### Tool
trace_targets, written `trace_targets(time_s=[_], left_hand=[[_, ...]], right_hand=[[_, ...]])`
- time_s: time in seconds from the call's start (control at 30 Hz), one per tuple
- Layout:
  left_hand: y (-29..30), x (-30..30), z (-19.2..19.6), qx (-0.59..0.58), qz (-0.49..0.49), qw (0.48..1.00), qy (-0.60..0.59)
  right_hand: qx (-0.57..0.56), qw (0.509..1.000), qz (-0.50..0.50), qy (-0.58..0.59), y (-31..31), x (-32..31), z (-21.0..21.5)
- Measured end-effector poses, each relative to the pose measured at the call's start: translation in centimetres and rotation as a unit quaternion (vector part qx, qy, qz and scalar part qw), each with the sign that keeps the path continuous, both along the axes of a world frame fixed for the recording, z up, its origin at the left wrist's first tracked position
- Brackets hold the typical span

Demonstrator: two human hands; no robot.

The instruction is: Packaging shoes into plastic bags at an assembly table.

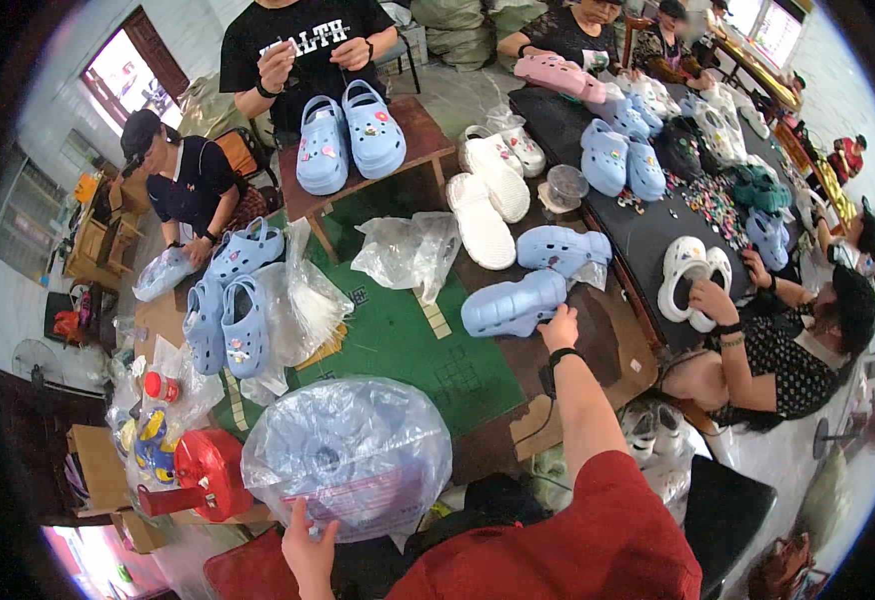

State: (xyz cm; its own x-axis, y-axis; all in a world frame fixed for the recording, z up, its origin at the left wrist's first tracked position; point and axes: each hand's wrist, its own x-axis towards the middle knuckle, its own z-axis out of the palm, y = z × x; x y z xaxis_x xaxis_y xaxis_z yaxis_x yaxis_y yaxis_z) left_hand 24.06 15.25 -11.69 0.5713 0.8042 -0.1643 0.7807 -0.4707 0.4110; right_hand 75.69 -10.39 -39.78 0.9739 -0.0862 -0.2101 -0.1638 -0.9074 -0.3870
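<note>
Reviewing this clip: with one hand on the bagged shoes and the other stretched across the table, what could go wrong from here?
The right hand only touches the heel of the blue clog; a loose grip could drop it. The left hand pinches the clear bag of shoes at its edge, so it might slip off. The reaching arm could snag the loose plastic bag.

Right arm stretched far forward, red sleeve, dark wristband; right hand (560, 327) fingers curled down, gripping. Left hand (307, 545) near, low, fingers pointing up, pinching.
</note>
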Motion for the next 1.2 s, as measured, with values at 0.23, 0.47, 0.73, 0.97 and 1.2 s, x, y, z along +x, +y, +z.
trace_targets(time_s=[0.23, 0.47, 0.73, 0.97, 1.2], left_hand=[[-0.4, 0.7, 0.2, 0.016, 0.026, 1.000, 0.004], [-0.5, 0.4, 0.4, 0.012, 0.042, 0.999, 0.022], [-1.5, 2.5, 2.3, 0.057, 0.019, 0.998, 0.034], [0.9, 1.8, 6.1, -0.014, -0.039, 0.999, -0.005], [11.5, 4.1, 10.7, 0.091, -0.041, 0.981, -0.167]], right_hand=[[0.088, 0.944, 0.200, -0.248, 0.6, 1.1, 2.3], [0.063, 0.985, 0.108, -0.123, 4.2, 3.4, 6.3], [-0.019, 0.943, 0.221, -0.246, 7.0, 1.5, 7.9], [0.318, 0.779, 0.517, -0.158, 15.6, -11.1, 19.9], [0.300, 0.637, 0.699, -0.125, 16.0, -21.5, 26.5]])
